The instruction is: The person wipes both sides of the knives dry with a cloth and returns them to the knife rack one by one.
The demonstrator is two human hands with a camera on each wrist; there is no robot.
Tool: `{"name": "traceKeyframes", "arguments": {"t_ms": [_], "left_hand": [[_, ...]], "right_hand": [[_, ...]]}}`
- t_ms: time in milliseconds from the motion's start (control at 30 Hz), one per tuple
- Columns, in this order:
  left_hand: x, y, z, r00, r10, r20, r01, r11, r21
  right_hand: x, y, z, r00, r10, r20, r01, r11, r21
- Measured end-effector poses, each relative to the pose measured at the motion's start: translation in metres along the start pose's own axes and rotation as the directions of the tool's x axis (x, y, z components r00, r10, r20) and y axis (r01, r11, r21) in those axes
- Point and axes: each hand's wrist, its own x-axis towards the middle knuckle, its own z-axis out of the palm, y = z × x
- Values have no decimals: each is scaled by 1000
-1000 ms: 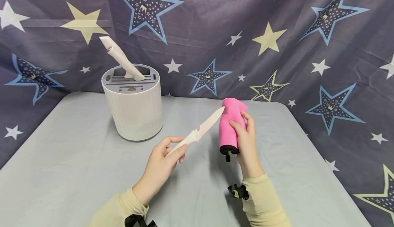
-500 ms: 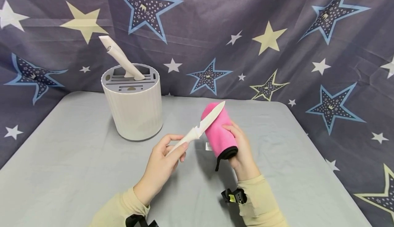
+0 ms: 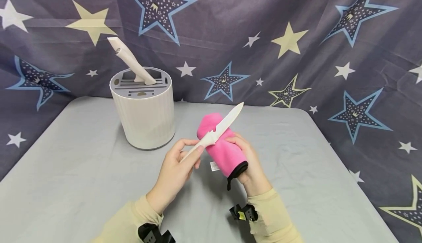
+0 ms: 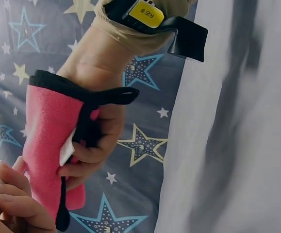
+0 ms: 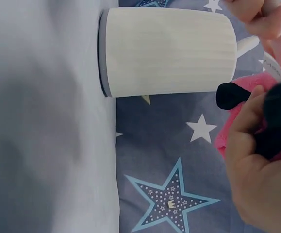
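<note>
A pale, cream-white knife (image 3: 227, 121) points up and to the right in the head view, its handle pinched by my left hand (image 3: 173, 169). Behind the blade is a rolled pink cloth (image 3: 227, 157) with black edging, a black loop and a small white tag. My right hand (image 3: 250, 162) grips that cloth from the right side, above the table. Blade and cloth overlap in the head view; whether they touch I cannot tell. In the left wrist view the right hand's fingers curl round the cloth (image 4: 53, 126).
A white ribbed knife block (image 3: 143, 118) with a slotted grey top stands at the back left of the grey-covered table (image 3: 82, 184). A pale handle (image 3: 132, 61) sticks up from it, leaning left. A dark star-patterned curtain (image 3: 211, 23) hangs behind.
My right hand has brought the pink cloth left and nearer, tilting it, so it now lies behind the knife's blade. The left hand and knife have barely moved.
</note>
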Motion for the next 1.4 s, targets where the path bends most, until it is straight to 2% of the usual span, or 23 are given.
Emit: {"name": "traceKeyframes", "arguments": {"t_ms": [333,500,667,867,1133,1400], "left_hand": [[4,-2,2,999,-34,32,34,999,3],[5,-4,-1,998,-30,53,29,999,30],[5,-5,-4,997,-52,61,51,998,28],[5,-5,-6,995,-74,69,72,997,26],[4,-8,-10,994,-74,84,71,997,36],[3,-8,-11,992,-93,82,89,994,60]], "right_hand": [[-2,2,1,1000,25,-9,-25,1000,-3],[-2,1,1,999,34,-14,-34,999,-6],[-5,-2,1,998,57,-8,-57,998,3],[-6,-4,-1,995,88,-40,-87,996,22],[-8,-13,-6,991,125,-56,-120,989,87],[-7,-18,-11,993,89,-81,-74,983,171]]}}
